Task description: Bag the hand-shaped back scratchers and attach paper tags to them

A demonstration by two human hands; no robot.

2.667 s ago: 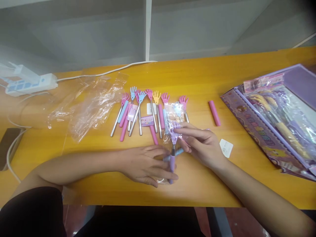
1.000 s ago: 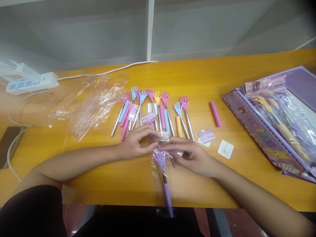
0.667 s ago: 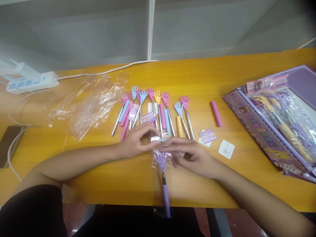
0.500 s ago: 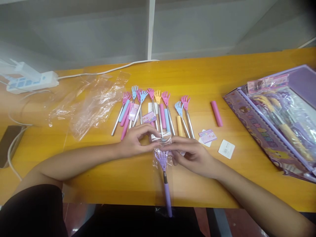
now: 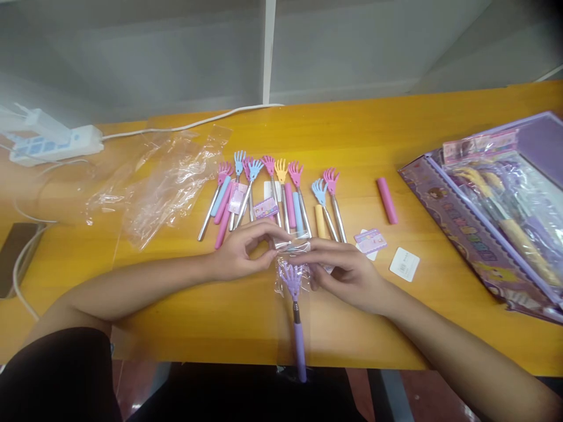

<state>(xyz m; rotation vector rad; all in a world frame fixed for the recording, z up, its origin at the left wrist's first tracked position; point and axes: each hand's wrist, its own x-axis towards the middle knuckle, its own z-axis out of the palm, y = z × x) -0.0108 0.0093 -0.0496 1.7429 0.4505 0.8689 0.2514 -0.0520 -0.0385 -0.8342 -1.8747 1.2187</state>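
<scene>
Between my hands is a clear plastic bag (image 5: 285, 284) with a purple back scratcher (image 5: 298, 337) inside, its hand-shaped head up and its handle reaching over the table's front edge. My left hand (image 5: 246, 249) pinches the left side of the bag's top. On the right side, my right hand (image 5: 347, 272) grips the same top end, its fingers partly hidden. Just beyond my hands lie several back scratchers with metal rods, among them a blue one (image 5: 320, 190) and an orange one (image 5: 281, 173). Loose handle sleeves, such as a yellow one (image 5: 320, 221), lie among them.
Empty clear bags (image 5: 162, 187) are heaped at the left, near a white power strip (image 5: 61, 143) with a cable. To the right are a pink sleeve (image 5: 386, 201), a white card (image 5: 403, 264) and a purple display box (image 5: 457, 228) holding bagged back scratchers.
My fingers have shifted slightly along the top of the bag. The bagged purple back scratcher has moved a little to the right and up.
</scene>
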